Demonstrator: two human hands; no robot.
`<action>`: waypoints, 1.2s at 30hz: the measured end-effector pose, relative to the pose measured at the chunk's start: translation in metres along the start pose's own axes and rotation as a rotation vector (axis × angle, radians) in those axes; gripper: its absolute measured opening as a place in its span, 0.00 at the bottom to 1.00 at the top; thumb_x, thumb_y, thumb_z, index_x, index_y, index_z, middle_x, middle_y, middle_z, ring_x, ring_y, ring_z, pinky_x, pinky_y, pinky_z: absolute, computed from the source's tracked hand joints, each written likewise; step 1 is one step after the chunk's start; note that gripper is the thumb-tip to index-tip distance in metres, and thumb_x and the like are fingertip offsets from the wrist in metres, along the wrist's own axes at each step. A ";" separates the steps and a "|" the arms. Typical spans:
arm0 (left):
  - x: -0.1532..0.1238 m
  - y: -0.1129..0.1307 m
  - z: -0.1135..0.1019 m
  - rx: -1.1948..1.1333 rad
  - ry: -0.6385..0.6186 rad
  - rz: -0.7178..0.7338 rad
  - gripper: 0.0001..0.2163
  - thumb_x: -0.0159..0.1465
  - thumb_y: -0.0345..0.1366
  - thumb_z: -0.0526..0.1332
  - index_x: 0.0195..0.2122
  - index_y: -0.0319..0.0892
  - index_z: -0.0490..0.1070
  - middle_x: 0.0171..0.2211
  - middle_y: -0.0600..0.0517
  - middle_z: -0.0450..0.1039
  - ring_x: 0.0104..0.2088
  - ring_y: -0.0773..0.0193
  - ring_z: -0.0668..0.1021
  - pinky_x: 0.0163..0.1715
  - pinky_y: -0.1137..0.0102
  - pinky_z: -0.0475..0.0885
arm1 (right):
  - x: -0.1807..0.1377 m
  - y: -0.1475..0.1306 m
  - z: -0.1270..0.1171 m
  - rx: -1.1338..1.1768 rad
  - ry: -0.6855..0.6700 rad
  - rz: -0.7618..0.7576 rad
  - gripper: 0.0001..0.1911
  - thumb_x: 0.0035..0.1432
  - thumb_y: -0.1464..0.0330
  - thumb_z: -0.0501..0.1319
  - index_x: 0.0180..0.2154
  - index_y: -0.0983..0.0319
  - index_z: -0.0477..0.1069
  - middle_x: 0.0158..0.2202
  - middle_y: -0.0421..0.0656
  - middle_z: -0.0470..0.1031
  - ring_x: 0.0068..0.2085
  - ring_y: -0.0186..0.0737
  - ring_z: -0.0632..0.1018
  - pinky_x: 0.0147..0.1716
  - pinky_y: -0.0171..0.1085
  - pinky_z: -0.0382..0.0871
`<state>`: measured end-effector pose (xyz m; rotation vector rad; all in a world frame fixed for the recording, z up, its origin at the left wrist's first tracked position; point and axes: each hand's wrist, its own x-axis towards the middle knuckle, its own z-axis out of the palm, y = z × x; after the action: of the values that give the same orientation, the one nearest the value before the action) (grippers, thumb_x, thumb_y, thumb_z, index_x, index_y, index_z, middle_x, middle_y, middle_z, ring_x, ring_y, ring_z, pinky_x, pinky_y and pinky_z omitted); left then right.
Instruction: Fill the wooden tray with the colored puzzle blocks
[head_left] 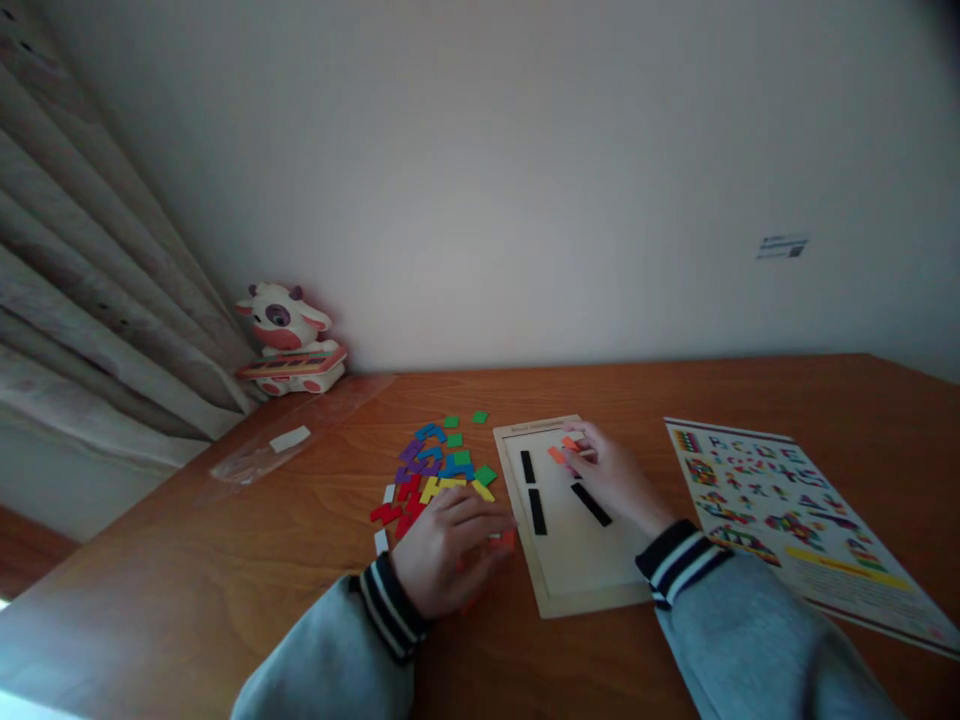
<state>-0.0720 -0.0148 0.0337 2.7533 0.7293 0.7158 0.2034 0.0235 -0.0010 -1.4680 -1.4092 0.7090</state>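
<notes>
A pale wooden puzzle tray point(581, 575) lies on the brown table, with three black bars point(537, 510) set in it. My right hand point(619, 480) rests over the tray's upper part, its fingertips closed on an orange piece point(561, 449). My left hand point(450, 550) lies just left of the tray with fingers curled over red and orange pieces point(508, 540). Above that hand spreads a heap of coloured puzzle pieces point(439, 470) in blue, green, yellow, purple and red.
A printed pattern sheet point(795, 515) lies to the right of the tray. A cow-shaped toy point(289, 340) stands at the back left by the curtain point(90, 300). A clear plastic bag point(277, 445) lies left of the pieces. The wall runs behind the table.
</notes>
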 end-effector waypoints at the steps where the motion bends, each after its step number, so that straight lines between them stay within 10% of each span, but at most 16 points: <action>1: 0.014 0.001 0.007 0.020 -0.017 0.004 0.14 0.67 0.38 0.57 0.52 0.46 0.71 0.49 0.47 0.75 0.48 0.58 0.74 0.50 0.60 0.70 | 0.002 0.001 0.001 -0.033 0.005 -0.003 0.16 0.58 0.66 0.56 0.49 0.61 0.67 0.32 0.42 0.77 0.28 0.39 0.80 0.30 0.38 0.73; 8: 0.040 -0.001 0.048 0.105 -0.073 -0.015 0.18 0.64 0.44 0.59 0.53 0.46 0.70 0.56 0.44 0.69 0.52 0.49 0.71 0.50 0.53 0.68 | -0.013 0.012 -0.001 -0.163 0.033 -0.165 0.15 0.61 0.59 0.55 0.40 0.61 0.73 0.37 0.46 0.79 0.34 0.42 0.78 0.36 0.41 0.72; 15: 0.027 -0.011 0.036 0.040 -0.124 0.098 0.20 0.61 0.45 0.60 0.53 0.43 0.69 0.53 0.44 0.72 0.50 0.51 0.73 0.50 0.55 0.67 | -0.046 0.010 0.015 -0.127 0.166 -0.057 0.18 0.57 0.59 0.57 0.44 0.62 0.73 0.44 0.50 0.79 0.42 0.47 0.78 0.43 0.46 0.72; 19: 0.023 -0.014 0.037 -0.006 -0.111 0.206 0.20 0.61 0.41 0.58 0.53 0.41 0.68 0.51 0.45 0.74 0.48 0.55 0.75 0.50 0.58 0.67 | -0.056 -0.002 0.007 -0.085 -0.002 0.026 0.17 0.57 0.60 0.57 0.45 0.60 0.74 0.46 0.49 0.79 0.42 0.46 0.79 0.42 0.44 0.73; 24: 0.020 -0.016 0.044 -0.023 -0.083 0.256 0.14 0.63 0.44 0.58 0.46 0.43 0.72 0.50 0.48 0.75 0.46 0.56 0.75 0.48 0.59 0.67 | -0.033 -0.004 -0.005 -0.166 -0.163 -0.082 0.16 0.61 0.61 0.56 0.46 0.60 0.74 0.46 0.48 0.79 0.43 0.45 0.79 0.45 0.45 0.72; 36: 0.019 -0.006 0.046 -0.088 -0.081 0.341 0.13 0.64 0.39 0.56 0.46 0.40 0.73 0.49 0.48 0.76 0.45 0.58 0.75 0.46 0.63 0.71 | -0.031 0.008 0.003 -0.491 -0.083 -0.363 0.14 0.66 0.65 0.52 0.49 0.58 0.72 0.44 0.47 0.72 0.47 0.46 0.75 0.50 0.48 0.70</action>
<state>-0.0367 -0.0030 -0.0004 2.8344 0.2056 0.6736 0.1993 -0.0046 -0.0154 -1.4912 -1.9450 0.2011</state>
